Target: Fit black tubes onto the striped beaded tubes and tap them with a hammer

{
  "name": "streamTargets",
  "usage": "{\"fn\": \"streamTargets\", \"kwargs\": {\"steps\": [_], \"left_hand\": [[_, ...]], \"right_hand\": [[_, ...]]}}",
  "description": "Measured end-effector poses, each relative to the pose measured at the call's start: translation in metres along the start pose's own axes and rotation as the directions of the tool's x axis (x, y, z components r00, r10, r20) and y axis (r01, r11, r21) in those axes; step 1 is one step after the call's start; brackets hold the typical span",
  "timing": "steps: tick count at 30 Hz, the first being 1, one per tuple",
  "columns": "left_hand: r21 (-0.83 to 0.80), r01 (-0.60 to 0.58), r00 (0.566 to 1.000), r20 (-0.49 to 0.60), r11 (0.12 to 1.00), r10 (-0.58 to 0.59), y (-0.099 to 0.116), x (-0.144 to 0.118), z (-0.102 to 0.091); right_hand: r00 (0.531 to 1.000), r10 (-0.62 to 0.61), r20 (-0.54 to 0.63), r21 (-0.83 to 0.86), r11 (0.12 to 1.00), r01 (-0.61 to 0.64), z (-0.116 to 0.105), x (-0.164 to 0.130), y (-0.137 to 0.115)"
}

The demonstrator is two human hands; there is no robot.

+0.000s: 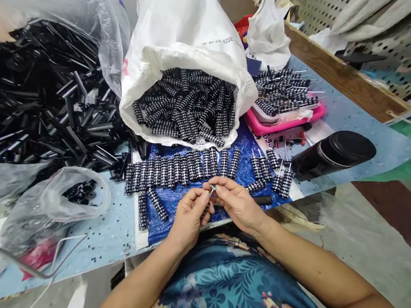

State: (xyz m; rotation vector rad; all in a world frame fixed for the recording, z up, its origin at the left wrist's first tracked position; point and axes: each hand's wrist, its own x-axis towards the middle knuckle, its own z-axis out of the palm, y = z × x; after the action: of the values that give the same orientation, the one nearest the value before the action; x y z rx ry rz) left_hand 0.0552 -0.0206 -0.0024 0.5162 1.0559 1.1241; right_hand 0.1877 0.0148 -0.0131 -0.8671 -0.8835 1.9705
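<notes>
My left hand and my right hand meet over the near edge of the blue sheet. Between the fingertips of both is a small shiny metal piece, pinched. A dark part shows under my left fingers, mostly hidden, and its kind is unclear. Just beyond my hands lies a row of black cylinders with white markings. Two more such cylinders lie left of my left hand. Right of my right hand are several marked cylinders with thin metal pins and a plain black rod.
A white sack full of marked cylinders opens toward me. Black tubular pieces are heaped at left, beside a clear plastic bag. A pink tray holds pinned cylinders. A black lidded container stands at the right edge.
</notes>
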Motion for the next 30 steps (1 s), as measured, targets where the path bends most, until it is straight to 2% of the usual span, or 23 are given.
{"fn": "streamTargets", "kwargs": {"steps": [2, 4, 5, 7, 8, 9, 10, 12, 14, 16, 18, 19, 21, 22, 23, 24, 25, 27, 30], "left_hand": [[-0.061, -0.03, 0.995, -0.093, 0.998, 0.024, 0.0, 0.0, 0.003], [-0.089, -0.046, 0.989, -0.144, 0.995, 0.032, 0.003, 0.0, 0.003], [-0.092, -0.044, 0.988, -0.151, 0.995, 0.03, 0.005, 0.0, 0.001], [-0.1, -0.033, 0.988, -0.154, 0.994, 0.017, 0.009, 0.001, -0.004], [-0.11, -0.026, 0.987, -0.162, 0.994, 0.008, 0.011, 0.002, -0.007], [-0.122, -0.015, 0.985, -0.171, 0.992, -0.006, 0.012, 0.003, -0.008], [-0.132, -0.005, 0.984, -0.176, 0.991, -0.019, 0.013, 0.004, -0.009], [-0.141, 0.011, 0.985, -0.171, 0.99, -0.036, 0.014, 0.005, -0.009], [-0.134, 0.019, 0.986, -0.159, 0.991, -0.04, 0.015, 0.004, -0.007], [-0.118, 0.036, 0.987, -0.15, 0.992, -0.053, 0.015, 0.002, -0.006], [-0.091, 0.062, 0.987, -0.14, 0.994, -0.075, 0.015, -0.001, -0.006], [-0.073, 0.066, 0.989, -0.127, 0.995, -0.075, 0.015, -0.003, -0.006], [-0.021, 0.055, 0.996, -0.068, 0.998, -0.056, 0.012, -0.005, -0.005], [0.011, 0.04, 0.999, -0.024, 0.999, -0.04, 0.01, -0.005, -0.004], [0.042, 0.027, 0.999, 0.025, 0.999, -0.028, 0.007, -0.005, -0.003], [0.068, 0.017, 0.997, 0.069, 0.998, -0.022, 0.005, -0.005, -0.001], [0.088, 0.012, 0.994, 0.103, 0.996, -0.022, 0.003, -0.005, 0.0], [0.107, 0.008, 0.99, 0.137, 0.994, -0.022, 0.0, -0.004, 0.002], [0.111, -0.001, 0.992, 0.129, 0.994, -0.014, -0.002, -0.005, 0.002]], "right_hand": [[0.995, -0.092, 0.033, -0.204, 0.974, 0.097, -0.002, -0.003, -0.002], [0.974, -0.223, 0.049, -0.464, 0.858, 0.219, -0.011, -0.007, -0.009], [0.949, -0.308, 0.061, -0.62, 0.734, 0.278, -0.017, -0.009, -0.015], [0.895, -0.423, 0.144, -0.888, 0.345, 0.306, -0.029, -0.013, -0.027], [0.885, -0.422, 0.197, -0.949, 0.144, 0.28, -0.034, -0.013, -0.032], [0.893, -0.383, 0.234, -0.969, -0.015, 0.248, -0.037, -0.013, -0.036], [0.916, -0.318, 0.243, -0.969, -0.123, 0.215, -0.039, -0.011, -0.037], [0.961, -0.192, 0.2, -0.962, -0.226, 0.155, -0.038, -0.007, -0.036], [0.977, -0.142, 0.157, -0.96, -0.254, 0.117, -0.035, -0.002, -0.033], [0.97, -0.156, 0.186, -0.968, -0.196, 0.154, -0.034, -0.001, -0.031], [0.94, -0.227, 0.254, -0.966, -0.005, 0.259, -0.036, -0.002, -0.033], [0.927, -0.276, 0.254, -0.941, 0.15, 0.303, -0.036, -0.004, -0.033], [0.938, -0.323, 0.127, -0.779, 0.553, 0.296, -0.035, -0.006, -0.033], [0.959, -0.281, 0.026, -0.623, 0.746, 0.235, -0.032, -0.007, -0.031], [0.98, -0.191, -0.061, -0.435, 0.888, 0.146, -0.029, -0.007, -0.028], [0.99, -0.085, -0.115, -0.246, 0.968, 0.054, -0.024, -0.007, -0.024], [0.99, 0.007, -0.14, -0.089, 0.996, -0.019, -0.019, -0.007, -0.02], [0.983, 0.097, -0.153, 0.087, 0.993, -0.085, -0.011, -0.007, -0.012], [0.979, 0.108, -0.171, 0.148, 0.986, -0.083, -0.004, -0.007, -0.006]]}}
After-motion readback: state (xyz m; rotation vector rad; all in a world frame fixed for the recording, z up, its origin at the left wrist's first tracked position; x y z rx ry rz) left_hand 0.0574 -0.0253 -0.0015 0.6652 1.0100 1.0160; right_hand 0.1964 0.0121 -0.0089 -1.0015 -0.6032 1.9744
